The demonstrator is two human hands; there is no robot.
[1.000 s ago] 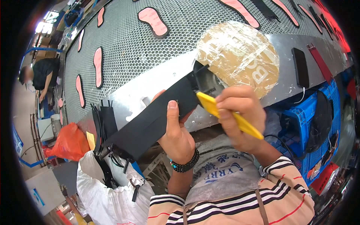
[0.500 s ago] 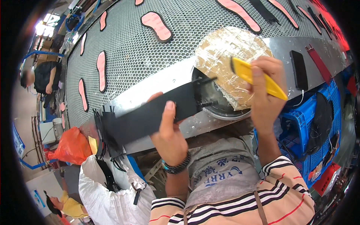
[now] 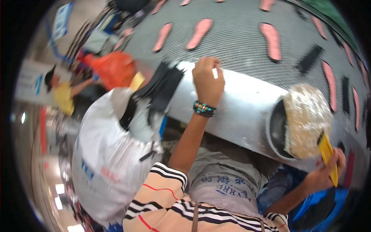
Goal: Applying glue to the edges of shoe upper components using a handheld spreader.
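My left hand (image 3: 208, 79) hovers over the metal table edge (image 3: 243, 106), fingers loosely curled. A gap shows between thumb and fingers, and nothing is visible in them. Just left of it, a bundle of black strips (image 3: 164, 87) hangs over the edge. At the far right my right hand (image 3: 327, 173) is closed round a yellow utility knife (image 3: 327, 156), its dark end pointing up. That tip is beside a round tan pad (image 3: 307, 120) wrapped in shiny, scored tape. The pad leans over a dark round tub (image 3: 277, 127).
Pink insoles (image 3: 271, 41) and black strips (image 3: 310, 58) lie on the mesh surface (image 3: 235, 46) beyond. A large white sack (image 3: 112, 166) stands at left below an orange bag (image 3: 116, 69). A person in yellow (image 3: 63, 94) is farther left. A blue crate (image 3: 309, 207) sits lower right.
My left hand has let go of the black strip it held and is empty. My right hand, with the knife, has dropped to the pad's near right side. The whole view has swung left.
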